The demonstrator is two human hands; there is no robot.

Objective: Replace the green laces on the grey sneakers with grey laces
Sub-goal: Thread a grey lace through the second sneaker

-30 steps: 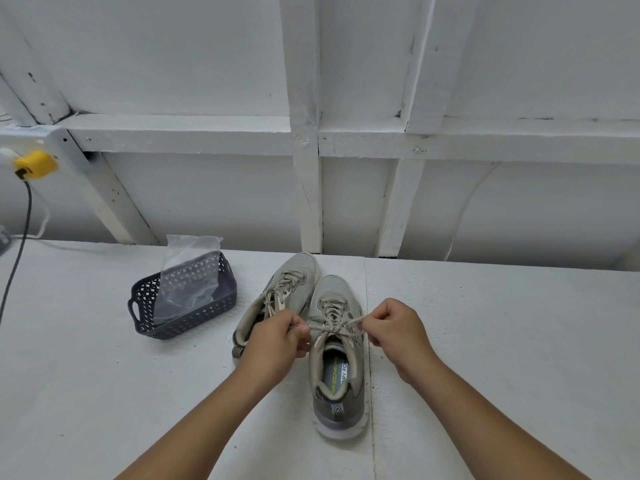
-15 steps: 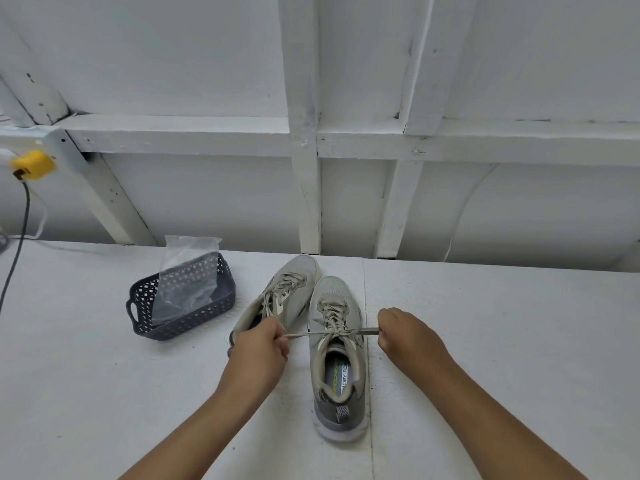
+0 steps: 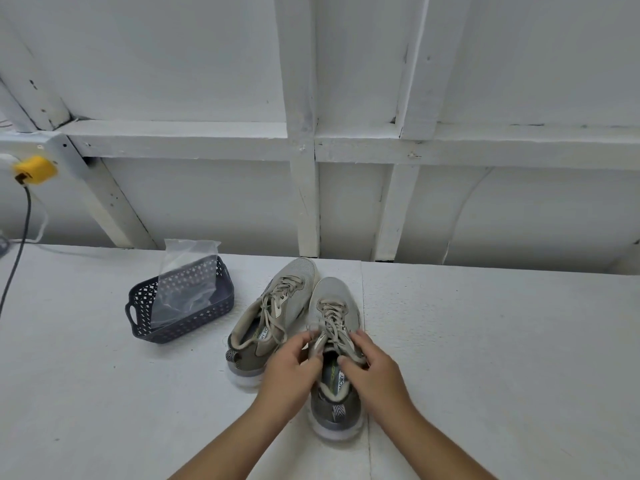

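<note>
Both hands closed in from pulling the lace point(image 3: 334, 332) sideways.

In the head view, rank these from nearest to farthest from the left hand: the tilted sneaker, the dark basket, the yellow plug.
1. Tilted sneaker: just beside the left hand, on its left.
2. Dark basket: farther left on the table, holding a clear plastic bag.
3. Yellow plug: far left, up on the wall.

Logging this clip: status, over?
Left hand and right hand pinching grey lace on nearer grey mesh sneaker. Second sneaker alongside, laced. Nothing obstructing.
</note>
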